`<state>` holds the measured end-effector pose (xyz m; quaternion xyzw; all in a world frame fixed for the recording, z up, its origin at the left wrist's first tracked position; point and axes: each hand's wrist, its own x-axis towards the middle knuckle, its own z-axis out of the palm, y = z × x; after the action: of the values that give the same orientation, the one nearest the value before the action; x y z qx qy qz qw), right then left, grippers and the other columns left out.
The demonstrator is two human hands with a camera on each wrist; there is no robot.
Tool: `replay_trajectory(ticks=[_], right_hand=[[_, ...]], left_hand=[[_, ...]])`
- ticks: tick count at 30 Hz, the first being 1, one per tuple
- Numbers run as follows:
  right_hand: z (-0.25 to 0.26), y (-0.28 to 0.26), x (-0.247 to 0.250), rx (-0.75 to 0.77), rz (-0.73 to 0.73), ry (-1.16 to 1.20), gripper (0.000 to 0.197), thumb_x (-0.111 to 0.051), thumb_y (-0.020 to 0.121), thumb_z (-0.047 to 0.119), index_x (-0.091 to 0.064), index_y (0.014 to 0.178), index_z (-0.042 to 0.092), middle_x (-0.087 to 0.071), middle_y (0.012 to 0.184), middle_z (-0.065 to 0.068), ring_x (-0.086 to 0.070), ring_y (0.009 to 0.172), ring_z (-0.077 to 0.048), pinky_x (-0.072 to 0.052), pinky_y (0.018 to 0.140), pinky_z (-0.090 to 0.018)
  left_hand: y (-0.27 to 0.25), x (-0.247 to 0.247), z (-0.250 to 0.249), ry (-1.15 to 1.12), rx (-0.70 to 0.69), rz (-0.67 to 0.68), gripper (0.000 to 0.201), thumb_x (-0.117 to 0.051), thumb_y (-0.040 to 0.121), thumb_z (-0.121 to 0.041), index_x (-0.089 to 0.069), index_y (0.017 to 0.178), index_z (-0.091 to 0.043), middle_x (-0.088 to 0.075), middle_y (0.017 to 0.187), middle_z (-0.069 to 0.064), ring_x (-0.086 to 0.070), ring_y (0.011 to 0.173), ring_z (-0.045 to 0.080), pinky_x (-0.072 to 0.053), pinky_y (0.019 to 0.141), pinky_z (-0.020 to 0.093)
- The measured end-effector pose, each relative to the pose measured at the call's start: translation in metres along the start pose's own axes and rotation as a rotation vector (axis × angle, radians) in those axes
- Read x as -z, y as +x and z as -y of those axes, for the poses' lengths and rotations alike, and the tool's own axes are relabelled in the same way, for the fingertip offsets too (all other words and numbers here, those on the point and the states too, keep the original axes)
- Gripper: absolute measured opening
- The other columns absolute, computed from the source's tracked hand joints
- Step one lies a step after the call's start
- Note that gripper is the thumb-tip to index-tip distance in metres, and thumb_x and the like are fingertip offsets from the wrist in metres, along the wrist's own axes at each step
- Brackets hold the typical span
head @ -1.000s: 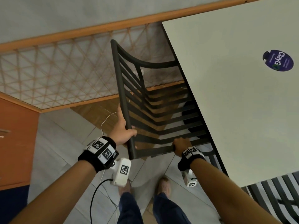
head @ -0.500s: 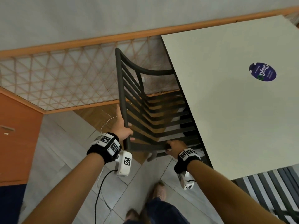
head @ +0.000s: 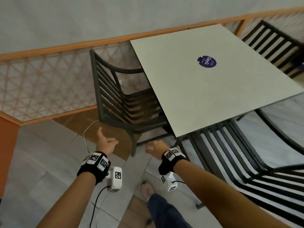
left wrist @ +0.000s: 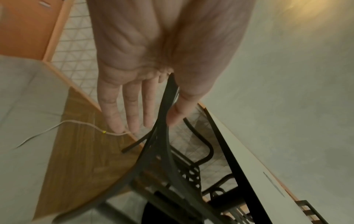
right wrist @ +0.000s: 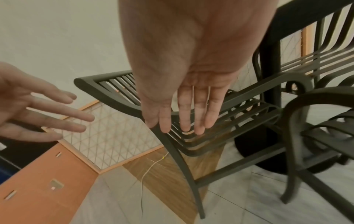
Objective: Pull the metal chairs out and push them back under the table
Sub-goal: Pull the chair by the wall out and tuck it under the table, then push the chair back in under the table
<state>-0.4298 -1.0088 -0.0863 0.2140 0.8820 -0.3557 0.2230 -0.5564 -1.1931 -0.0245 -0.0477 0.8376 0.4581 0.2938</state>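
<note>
A dark metal slatted chair [head: 113, 97] [right wrist: 191, 136] [left wrist: 162, 159] stands with its seat tucked under the pale square table [head: 205, 96]. My left hand [head: 105, 142] [left wrist: 134, 98] hovers open just short of the chair's back, fingers straight, touching nothing. My right hand [head: 154, 148] [right wrist: 184, 115] is also open and off the chair, near its rear leg. A second metal chair [head: 238, 153] sits at the table's near right side, and a third [head: 271, 43] at the far right.
An orange-framed mesh railing [head: 49, 83] runs behind the chair along the grey wall. An orange cabinet [head: 6, 145] stands at the left. A thin white cable [head: 87, 132] lies on the wood and tile floor. My shoe [head: 147, 190] is below the hands.
Both hands have let go of the chair's back and drawn away from it. The chair now stands pushed in under the table. The view has swung right, showing more chairs.
</note>
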Motion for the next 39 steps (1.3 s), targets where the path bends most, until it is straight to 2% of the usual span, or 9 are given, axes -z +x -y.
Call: replay_trajectory(ticks=[4, 10, 12, 16, 21, 25, 29, 34, 39], right_hand=[[-0.048, -0.062, -0.002, -0.036, 0.012, -0.021, 0.026, -0.054, 0.093, 0.032, -0.067, 0.11, 0.018, -0.069, 0.113, -0.012, -0.064, 0.105, -0.032, -0.053, 0.09, -0.041], [-0.129, -0.149, 0.065, -0.093, -0.05, -0.054, 0.024, -0.055, 0.09, 0.027, -0.071, 0.104, 0.015, -0.071, 0.108, -0.013, -0.065, 0.101, -0.032, -0.053, 0.089, -0.042], [-0.165, -0.174, 0.099, -0.129, -0.114, -0.075, 0.025, -0.055, 0.089, 0.028, -0.071, 0.102, 0.015, -0.071, 0.107, -0.011, -0.065, 0.1, -0.03, -0.053, 0.09, -0.042], [-0.256, -0.221, 0.163, -0.228, -0.188, -0.092, 0.032, -0.054, 0.093, 0.034, -0.069, 0.111, 0.013, -0.068, 0.115, -0.011, -0.062, 0.108, -0.03, -0.05, 0.093, -0.04], [-0.373, -0.26, 0.224, -0.32, -0.248, -0.049, 0.039, -0.056, 0.092, 0.041, -0.067, 0.115, 0.011, -0.066, 0.121, -0.014, -0.059, 0.113, -0.032, -0.046, 0.094, -0.036], [-0.445, -0.273, 0.247, -0.374, -0.233, -0.038, 0.034, -0.058, 0.092, 0.037, -0.069, 0.113, 0.013, -0.066, 0.123, -0.014, -0.059, 0.114, -0.031, -0.046, 0.095, -0.036], [-0.498, -0.263, 0.253, -0.415, -0.176, -0.105, 0.029, -0.062, 0.09, 0.033, -0.068, 0.11, 0.012, -0.065, 0.122, -0.014, -0.058, 0.115, -0.032, -0.046, 0.096, -0.037], [-0.542, -0.229, 0.254, -0.414, -0.184, -0.248, 0.037, -0.065, 0.088, 0.031, -0.058, 0.121, 0.015, -0.054, 0.131, -0.017, -0.055, 0.117, -0.034, -0.047, 0.098, -0.04], [-0.583, -0.207, 0.257, -0.432, -0.158, -0.3, 0.056, -0.068, 0.085, 0.032, -0.045, 0.135, 0.019, -0.034, 0.146, -0.015, -0.046, 0.125, -0.036, -0.047, 0.099, -0.043]], left_hand=[[-0.051, -0.049, 0.056, -0.015, 0.133, 0.056, 0.093, -0.065, 0.081, 0.003, -0.01, 0.147, -0.032, -0.062, 0.088, 0.005, -0.061, 0.102, 0.032, -0.049, 0.096, 0.053], [-0.123, -0.136, 0.088, -0.089, 0.257, 0.173, 0.056, -0.056, 0.086, 0.005, -0.031, 0.13, -0.02, -0.056, 0.086, 0.013, -0.054, 0.067, 0.022, -0.047, 0.051, 0.028], [-0.142, -0.17, 0.086, -0.153, 0.311, 0.216, 0.05, -0.055, 0.088, 0.001, -0.035, 0.13, -0.018, -0.057, 0.096, 0.017, -0.056, 0.079, 0.027, -0.045, 0.061, 0.031], [-0.175, -0.245, 0.075, -0.299, 0.45, 0.248, 0.007, -0.048, 0.095, -0.006, -0.053, 0.097, -0.009, -0.063, 0.068, 0.011, -0.053, 0.068, 0.025, -0.042, 0.063, 0.032], [-0.2, -0.353, 0.054, -0.333, 0.478, 0.244, 0.024, -0.051, 0.092, -0.008, -0.057, 0.07, -0.005, -0.055, 0.087, 0.014, -0.049, 0.065, 0.022, -0.042, 0.06, 0.031], [-0.213, -0.414, 0.037, -0.227, 0.532, 0.185, 0.023, -0.061, 0.086, -0.015, -0.055, 0.103, -0.001, -0.049, 0.107, 0.016, -0.049, 0.07, 0.026, -0.044, 0.067, 0.034], [-0.212, -0.452, 0.023, -0.074, 0.536, 0.132, 0.033, -0.062, 0.084, -0.021, -0.055, 0.104, 0.005, -0.051, 0.072, 0.014, -0.044, 0.054, 0.026, -0.035, 0.05, 0.026], [-0.19, -0.481, 0.023, -0.009, 0.566, 0.059, 0.056, -0.061, 0.085, -0.021, -0.044, 0.133, 0.004, -0.055, 0.085, 0.017, -0.049, 0.063, 0.028, -0.037, 0.05, 0.028], [-0.158, -0.491, 0.057, -0.01, 0.623, 0.028, 0.064, -0.069, 0.07, -0.025, -0.053, 0.125, 0.003, -0.063, 0.105, 0.025, -0.061, 0.083, 0.036, -0.054, 0.077, 0.037]])
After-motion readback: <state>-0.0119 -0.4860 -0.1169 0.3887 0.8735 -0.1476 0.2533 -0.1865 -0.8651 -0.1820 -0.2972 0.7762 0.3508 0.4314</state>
